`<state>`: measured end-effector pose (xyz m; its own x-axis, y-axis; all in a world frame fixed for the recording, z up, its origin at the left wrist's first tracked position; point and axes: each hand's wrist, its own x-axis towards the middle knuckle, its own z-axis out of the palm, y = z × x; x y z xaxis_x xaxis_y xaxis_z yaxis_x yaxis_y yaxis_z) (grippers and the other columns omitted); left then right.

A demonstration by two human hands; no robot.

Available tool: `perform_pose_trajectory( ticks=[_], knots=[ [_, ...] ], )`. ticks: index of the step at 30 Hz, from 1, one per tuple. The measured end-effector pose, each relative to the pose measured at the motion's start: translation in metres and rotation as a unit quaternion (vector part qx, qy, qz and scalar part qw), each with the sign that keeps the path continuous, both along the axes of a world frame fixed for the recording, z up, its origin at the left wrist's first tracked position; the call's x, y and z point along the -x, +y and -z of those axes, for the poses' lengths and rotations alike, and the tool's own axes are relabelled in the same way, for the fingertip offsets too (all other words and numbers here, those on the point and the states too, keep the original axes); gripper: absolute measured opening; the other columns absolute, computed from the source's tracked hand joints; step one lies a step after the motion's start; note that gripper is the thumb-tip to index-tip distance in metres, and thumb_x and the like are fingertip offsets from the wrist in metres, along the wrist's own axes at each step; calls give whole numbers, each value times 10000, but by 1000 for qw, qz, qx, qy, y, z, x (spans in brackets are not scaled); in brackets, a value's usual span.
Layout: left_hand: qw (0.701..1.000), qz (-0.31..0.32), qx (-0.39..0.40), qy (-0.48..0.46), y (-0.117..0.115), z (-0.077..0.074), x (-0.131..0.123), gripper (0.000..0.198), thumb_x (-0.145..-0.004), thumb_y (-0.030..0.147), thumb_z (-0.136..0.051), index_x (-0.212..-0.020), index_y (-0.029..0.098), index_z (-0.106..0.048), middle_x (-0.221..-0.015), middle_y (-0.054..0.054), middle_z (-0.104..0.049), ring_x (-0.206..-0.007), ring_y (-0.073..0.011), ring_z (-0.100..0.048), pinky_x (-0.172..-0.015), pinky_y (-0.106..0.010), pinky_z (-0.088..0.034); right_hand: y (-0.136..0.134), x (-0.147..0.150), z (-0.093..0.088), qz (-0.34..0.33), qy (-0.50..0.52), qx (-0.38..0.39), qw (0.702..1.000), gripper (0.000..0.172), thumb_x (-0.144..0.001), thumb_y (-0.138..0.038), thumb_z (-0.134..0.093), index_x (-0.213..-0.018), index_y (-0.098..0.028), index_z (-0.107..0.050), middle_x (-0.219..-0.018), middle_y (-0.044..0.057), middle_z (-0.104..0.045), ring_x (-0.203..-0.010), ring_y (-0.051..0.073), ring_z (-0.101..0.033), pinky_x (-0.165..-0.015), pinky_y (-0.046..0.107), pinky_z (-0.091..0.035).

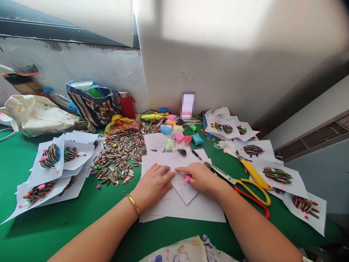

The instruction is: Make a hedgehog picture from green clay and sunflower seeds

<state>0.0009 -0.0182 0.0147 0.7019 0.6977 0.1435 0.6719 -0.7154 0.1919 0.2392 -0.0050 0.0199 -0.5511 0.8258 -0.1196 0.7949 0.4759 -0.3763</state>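
A sliver of pink modelling clay (187, 178) sits pinched under the curled fingers of the right hand (197, 177), near the middle of the bench's front half. The left hand (152, 184) lies open and nearly flat, holding nothing, its fingertips pressing a small sheet of white paper (182, 185) with a faint pencil sketch. That sheet lies tilted on a loose stack of white paper (185, 210). A smooth gold bangle (133, 205) circles the left wrist.

Just beyond lie a black pen (195, 153) and soft clay in clear bags (176, 136). Right of the right hand are scissors (252, 194) with red and yellow plastic loops. A ribbed, striped heap of sunflower seeds (120, 156) spreads behind the left hand. Finished seed-and-clay pictures on paper (49, 160) crowd the green bench's (32, 182) left edge, with more (278, 176) along its right edge. A red flask (127, 106) stands at the back edge. "363" is pencilled on the white panel (187, 76).
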Motion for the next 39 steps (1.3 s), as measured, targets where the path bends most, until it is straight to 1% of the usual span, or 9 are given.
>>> perform_pose_trajectory(
  ticks=[5, 8, 11, 17, 20, 26, 30, 35, 39],
  knots=[
    [1000, 6, -2, -7, 1, -2, 1, 427, -897, 291, -624, -1318, 253, -560, -1243, -96, -594, -1125, -266, -564, -1112, -544, -351, 1, -2, 3, 12, 22, 9, 1000, 662, -812, -122, -486, -1445, -316, -470, -1247, 39, -681, -1090, 252, -621, -914, 347, -440],
    [1000, 11, -3, -9, 1, -2, 1, 463, -887, 307, -641, -1337, 269, -539, -1250, -91, -591, -1122, -268, -562, -1106, -548, -352, 1, -2, 5, 13, 29, 17, 999, 662, -810, -124, -483, -1446, -306, -471, -1287, 33, -659, -1132, 256, -611, -955, 362, -438],
    [1000, 9, -5, 0, 1, -1, 1, 445, -891, 334, -637, -1323, 259, -558, -1263, -96, -585, -1127, -273, -556, -1106, -550, -349, 2, -2, 5, 16, 30, 19, 999, 659, -804, -126, -481, -1442, -292, -481, -1321, 34, -637, -1161, 260, -601, -975, 373, -438],
    [1000, 0, -9, 4, 0, -3, 0, 430, -887, 363, -639, -1289, 219, -589, -1243, -101, -600, -1085, -280, -552, -1047, -515, -418, 1, 1, 1, 17, 26, 23, 999, 644, -798, -128, -473, -1427, -263, -507, -1303, 51, -648, -1133, 256, -619, -964, 370, -451],
    [1000, 1, -4, -9, 1, -4, 1, 408, -893, 366, -630, -1271, 218, -595, -1235, -100, -604, -1088, -275, -552, -1027, -492, -439, 1, 1, 1, 19, 30, 22, 999, 641, -800, -128, -476, -1425, -268, -508, -1323, 46, -634, -1161, 255, -606, -990, 373, -439],
    [998, -13, 22, -50, 5, 0, 4, 435, -909, 324, -605, -1320, 201, -534, -1265, -100, -601, -1151, -270, -545, -1029, -454, -458, 1, -1, 3, 21, 30, 23, 999, 658, -801, -113, -478, -1437, -281, -490, -1322, 38, -636, -1172, 251, -600, -994, 370, -433],
    [997, -5, 34, -67, 6, 0, 5, 338, -928, 282, -570, -1262, 234, -588, -1231, -85, -617, -1111, -244, -570, -978, -422, -496, 1, 0, 3, 24, 26, 22, 999, 654, -802, -118, -476, -1434, -284, -494, -1329, 37, -631, -1162, 258, -599, -978, 374, -434],
    [999, 31, 21, -33, 6, -6, 6, 283, -922, 301, -579, -1192, 292, -664, -1265, -89, -588, -1096, -256, -574, -942, -434, -511, 1, 0, 0, 27, 25, 26, 999, 657, -793, -116, -487, -1427, -284, -502, -1281, 39, -663, -1106, 252, -618, -927, 349, -441],
    [999, 22, 21, -25, 6, -6, 6, 282, -926, 295, -569, -1185, 284, -678, -1262, -93, -591, -1099, -255, -574, -946, -433, -516, 0, 1, -1, 28, 22, 26, 999, 660, -793, -112, -489, -1430, -283, -499, -1288, 43, -658, -1112, 253, -612, -925, 346, -437]
  ],
)
